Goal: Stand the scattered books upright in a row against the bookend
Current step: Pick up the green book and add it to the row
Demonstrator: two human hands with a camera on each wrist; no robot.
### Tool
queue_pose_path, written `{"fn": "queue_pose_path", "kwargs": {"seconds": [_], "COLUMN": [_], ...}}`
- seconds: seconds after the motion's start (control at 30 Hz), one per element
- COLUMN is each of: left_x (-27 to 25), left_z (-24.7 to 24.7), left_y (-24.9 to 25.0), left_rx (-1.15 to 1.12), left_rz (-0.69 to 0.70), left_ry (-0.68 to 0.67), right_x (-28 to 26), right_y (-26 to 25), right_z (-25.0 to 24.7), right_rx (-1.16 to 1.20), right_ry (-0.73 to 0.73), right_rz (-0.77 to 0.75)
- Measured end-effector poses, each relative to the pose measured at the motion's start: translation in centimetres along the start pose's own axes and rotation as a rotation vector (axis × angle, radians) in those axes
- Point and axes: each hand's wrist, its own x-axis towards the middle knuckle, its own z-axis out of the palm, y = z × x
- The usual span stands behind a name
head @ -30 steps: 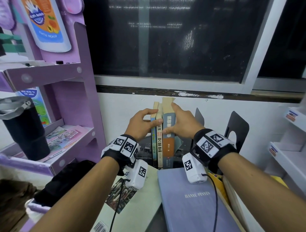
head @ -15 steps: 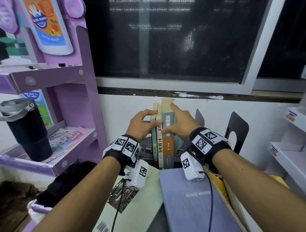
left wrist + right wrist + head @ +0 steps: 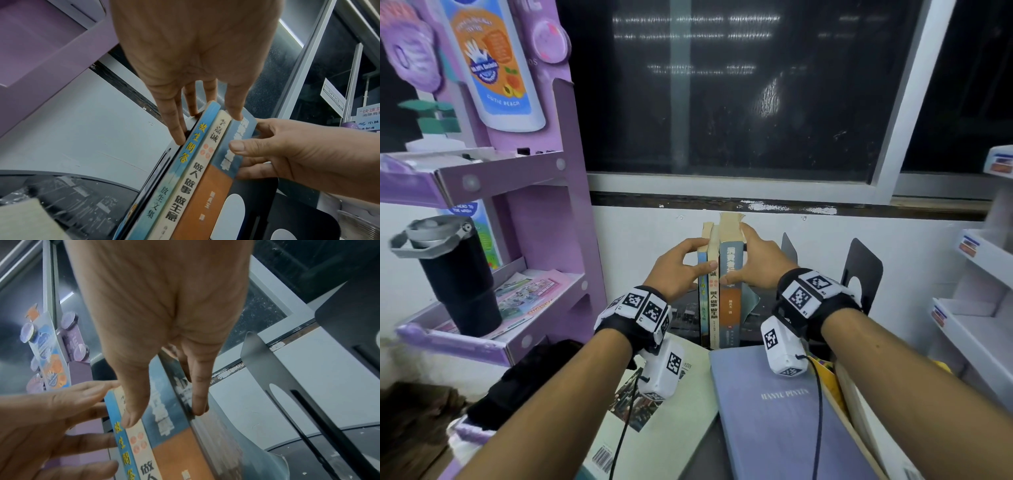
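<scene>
Rack (image 3: 530,219): tall and purple, on the left; a black cup (image 3: 453,274) stands on its shelf.
Flat book (image 3: 784,411): big, grey-blue, lying flat just in front of the row.
Bookends: two dark plates; one (image 3: 789,245) is just right of the row, one (image 3: 864,263) further right.
Books (image 3: 719,287): three stand tall by the wall, long side up and down, spines facing the person. Blue on the left, cream in the middle, blue-and-orange on the right.
Left hand (image 3: 678,267): fingers curl round the row's left side, thumb across the spines.
Right hand (image 3: 760,263): fingers lie along the right cover, thumb on the spines.
Change: the hands squeeze the row just as before; it has not moved.
</scene>
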Motion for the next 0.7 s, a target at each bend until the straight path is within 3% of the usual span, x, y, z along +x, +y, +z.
{"fn": "queue_pose_path", "kwargs": {"seconds": [0.27,0.5,0.7], "left_x": [-2.9,-6.6,-8.5], "left_z": [-0.3,1.0,2.8], "left_y": [0.6,1.6,1.7], "left_rx": [0.134,0.261,0.408], "left_rz": [-0.193,-0.414,-0.452], "left_ry": [-0.037,-0.308,-0.409], "right_x": [-4.5,-9.6,-12.1], "right_y": [0.9,2.2,2.7], "right_z": [-3.4,-3.7,-2.7], "right_rx": [-0.080,-0.314,-0.229], "right_ry": [-0.111,-0.384,-0.436], "right_rz": [0.118,0.208,0.304]}}
